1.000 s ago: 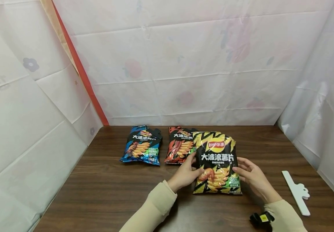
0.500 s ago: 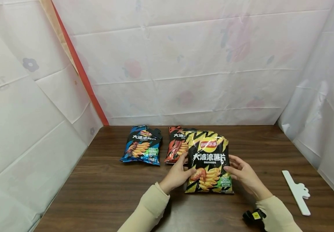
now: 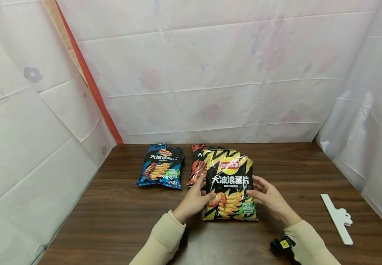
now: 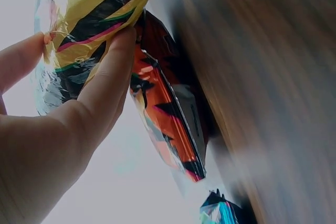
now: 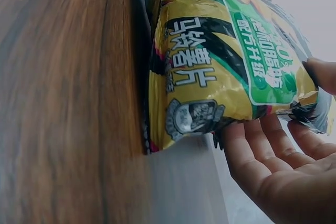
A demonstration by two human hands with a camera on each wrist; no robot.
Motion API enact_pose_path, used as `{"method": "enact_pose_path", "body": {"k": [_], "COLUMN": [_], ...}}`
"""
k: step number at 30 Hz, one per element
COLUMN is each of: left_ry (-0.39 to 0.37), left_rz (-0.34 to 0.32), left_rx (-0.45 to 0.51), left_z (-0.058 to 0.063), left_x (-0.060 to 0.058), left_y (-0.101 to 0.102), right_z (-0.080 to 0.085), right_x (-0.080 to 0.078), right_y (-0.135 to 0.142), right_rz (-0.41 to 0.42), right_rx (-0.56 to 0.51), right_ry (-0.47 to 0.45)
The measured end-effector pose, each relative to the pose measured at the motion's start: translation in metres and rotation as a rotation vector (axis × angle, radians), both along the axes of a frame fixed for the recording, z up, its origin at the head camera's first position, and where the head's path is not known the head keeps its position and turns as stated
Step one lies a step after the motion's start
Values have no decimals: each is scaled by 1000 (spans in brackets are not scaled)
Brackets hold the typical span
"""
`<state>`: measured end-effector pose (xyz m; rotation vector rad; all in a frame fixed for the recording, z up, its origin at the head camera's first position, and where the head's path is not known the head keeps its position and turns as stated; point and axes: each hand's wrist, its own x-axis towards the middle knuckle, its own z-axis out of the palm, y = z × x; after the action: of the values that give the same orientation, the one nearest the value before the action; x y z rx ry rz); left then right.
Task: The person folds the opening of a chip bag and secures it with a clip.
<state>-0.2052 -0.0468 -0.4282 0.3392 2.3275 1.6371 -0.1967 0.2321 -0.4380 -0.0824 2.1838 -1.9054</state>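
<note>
A yellow-and-black bag of chips (image 3: 229, 187) is upright between both hands in the head view, its lower edge at or just above the table. My left hand (image 3: 193, 198) grips its left side, thumb on the front and fingers behind. My right hand (image 3: 272, 200) grips the right side, thumb on the front; its fingers (image 5: 268, 142) reach behind the bag in the right wrist view. The bag's top right corner looks slanted. Partly hidden behind it lies a red bag of chips (image 3: 196, 165), also in the left wrist view (image 4: 160, 108).
A blue bag of chips (image 3: 161, 169) lies at the back left with a black clip (image 3: 178, 152) at its top right. A white sealing clip (image 3: 338, 219) lies at the right of the brown wooden table (image 3: 121, 221). White sheeting (image 3: 227, 73) encloses the back and sides.
Both hands have moved left with the yellow-and-black bag of chips, which now covers more of the red bag. The blue bag and white clip have stayed put.
</note>
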Motion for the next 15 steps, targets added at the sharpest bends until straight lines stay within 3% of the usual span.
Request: {"method": "enact_pose_path", "body": {"k": [15], "left_ry": [-1], "left_rz": [17], "left_rx": [-4], "left_z": [1], "left_x": [6], "left_y": [-11], "right_z": [0], "right_x": [-6], "right_y": [-12], "right_rz": [12], "right_rx": [26], "right_ry": [12]}}
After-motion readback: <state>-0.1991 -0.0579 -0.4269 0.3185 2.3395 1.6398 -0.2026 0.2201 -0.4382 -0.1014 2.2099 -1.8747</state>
